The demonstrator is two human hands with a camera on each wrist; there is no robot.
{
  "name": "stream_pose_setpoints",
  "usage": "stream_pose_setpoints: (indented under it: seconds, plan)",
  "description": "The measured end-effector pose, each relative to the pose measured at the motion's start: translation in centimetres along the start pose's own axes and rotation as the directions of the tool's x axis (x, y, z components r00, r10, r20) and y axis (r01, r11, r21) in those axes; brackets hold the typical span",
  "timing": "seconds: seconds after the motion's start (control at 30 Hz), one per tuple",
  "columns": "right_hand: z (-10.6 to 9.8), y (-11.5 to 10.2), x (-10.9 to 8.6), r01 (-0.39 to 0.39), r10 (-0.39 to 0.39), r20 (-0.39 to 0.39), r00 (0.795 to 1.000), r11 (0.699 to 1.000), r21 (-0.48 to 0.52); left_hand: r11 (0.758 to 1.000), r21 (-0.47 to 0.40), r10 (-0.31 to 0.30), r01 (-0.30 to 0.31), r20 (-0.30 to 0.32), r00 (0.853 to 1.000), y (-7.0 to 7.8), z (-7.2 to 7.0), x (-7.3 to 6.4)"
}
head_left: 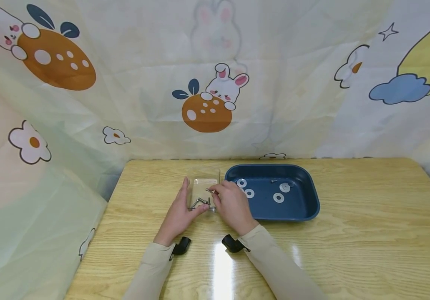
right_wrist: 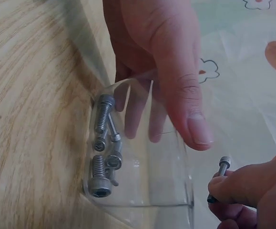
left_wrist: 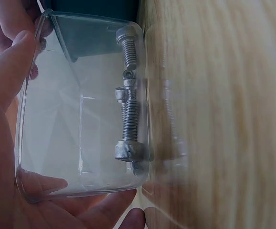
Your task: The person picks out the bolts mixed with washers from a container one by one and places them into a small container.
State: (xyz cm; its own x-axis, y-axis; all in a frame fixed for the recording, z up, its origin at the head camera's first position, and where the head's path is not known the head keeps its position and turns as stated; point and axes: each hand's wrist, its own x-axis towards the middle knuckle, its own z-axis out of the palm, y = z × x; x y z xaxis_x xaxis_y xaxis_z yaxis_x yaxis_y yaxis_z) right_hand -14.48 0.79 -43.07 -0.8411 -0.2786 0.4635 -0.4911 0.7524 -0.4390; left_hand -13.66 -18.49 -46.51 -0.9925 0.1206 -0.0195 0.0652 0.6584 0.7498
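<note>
On the table, a clear plastic box [head_left: 205, 181] stands with several metal socket-head bolts [left_wrist: 130, 119] of different sizes lying on its floor. My left hand [head_left: 179, 215] holds this box from the left, thumb over the near rim and fingers along the outer wall. Between thumb and forefinger, my right hand [head_left: 234, 203] pinches one small socket-head bolt [right_wrist: 223, 166]. That bolt is held over the right part of the box in the head view, its knurled head pointing away from the fingers. The right hand's other fingers are curled under and partly hidden.
Right beside the box is a dark blue tray [head_left: 261, 211]. Several flat washers [head_left: 278, 198] and a small screw [head_left: 273, 181] lie in it. The wooden table [head_left: 368, 233] extends to the right, and a printed curtain [head_left: 143, 83] hangs behind its far edge.
</note>
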Motion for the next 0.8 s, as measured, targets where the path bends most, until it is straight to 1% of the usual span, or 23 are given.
stream_pose_setpoints:
  seconds: [0.17, 0.5, 0.8]
  plan:
    - [0.34, -0.1, 0.01, -0.007, 0.007, 0.031, 1.0, 1.0, -0.007, 1.0, -0.007, 0.002, -0.002, 0.005, 1.0, 0.04, -0.05, -0.1]
    - [0.69, -0.15, 0.16, 0.002, 0.001, 0.059, 0.998, 0.999, -0.045, 1.0, 0.004, -0.008, 0.008, 0.003, 1.0, 0.12, -0.02, -0.07]
    - [0.92, -0.08, 0.14, 0.038, -0.035, 0.053, 0.998, 0.997, -0.064, 1.0, 0.006, 0.013, -0.013, -0.001, 1.0, 0.01, -0.03, 0.02]
